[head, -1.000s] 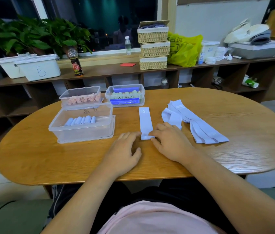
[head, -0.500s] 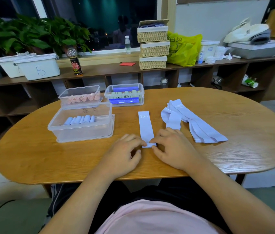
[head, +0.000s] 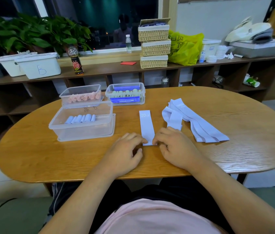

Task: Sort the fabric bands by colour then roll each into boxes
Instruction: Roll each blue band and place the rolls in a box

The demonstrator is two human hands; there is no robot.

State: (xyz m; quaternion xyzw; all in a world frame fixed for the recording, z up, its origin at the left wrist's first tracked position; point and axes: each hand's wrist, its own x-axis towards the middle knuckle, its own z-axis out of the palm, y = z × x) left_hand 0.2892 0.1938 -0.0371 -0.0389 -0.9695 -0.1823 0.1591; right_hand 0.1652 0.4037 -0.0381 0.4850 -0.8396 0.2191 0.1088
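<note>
Closest in, the left hand (head: 125,152) and right hand (head: 175,149) are both curled in tight, fingertips (head: 144,140) nipping the near end of one band (head: 146,125), left hand at its left corner, right hand at its right. I can't tell if the first turn of the roll is in yet since that end is mostly under the fingers, but I'd call this the very start of rolling this one. The band runs flat and straight away from the fingertips across the table (head: 49,157): a thin, matte, soft-looking strip in pale lilac-blue, with "20 LB" printed in white at its far end. The table's an oval of orange-ish wood with clear grain. Just right of the right hand's fingers and on past them is the pile (head: 200,125), same colour, floppy flat bands slumped loosely over each other. That's what's left to roll, a handful at a guess. Left of the left hand's fingers and a bit beyond sits the near box (head: 82,132), clear plastic, rectangular with rounded corners, holding a short row of blue rolls (head: 81,119) and plenty of spare room. Beyond that is the pink box (head: 82,89), same plastic, with pink rolls (head: 82,98). Straight out past the fingertips is the far box (head: 141,97), with green rolls (head: 126,94) plus something bright blue I can't make out. So the sorting looks done to me, pink and green seem finished, and the blue lot is partway.
</note>
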